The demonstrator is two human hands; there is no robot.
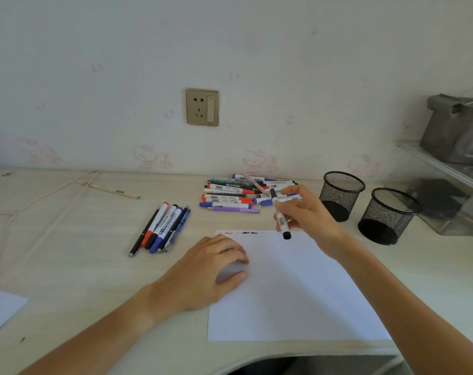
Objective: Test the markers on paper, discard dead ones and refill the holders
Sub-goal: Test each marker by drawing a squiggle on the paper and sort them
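Right hand (pixel 307 212) pinching a black marker (pixel 280 216) above the paper (pixel 289 293), cap end down. Left hand (pixel 211 269) loosely curled, resting on the paper's left edge, holding nothing.

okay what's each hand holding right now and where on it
Right hand grips a black-capped marker around its middle. Left hand holds nothing; it rests on the paper.

Soft, even, slightly dim daylight. Faint shadows lie under the hands on the paper (pixel 289 293). Wide-angle bending at the edges; overall mild blur.
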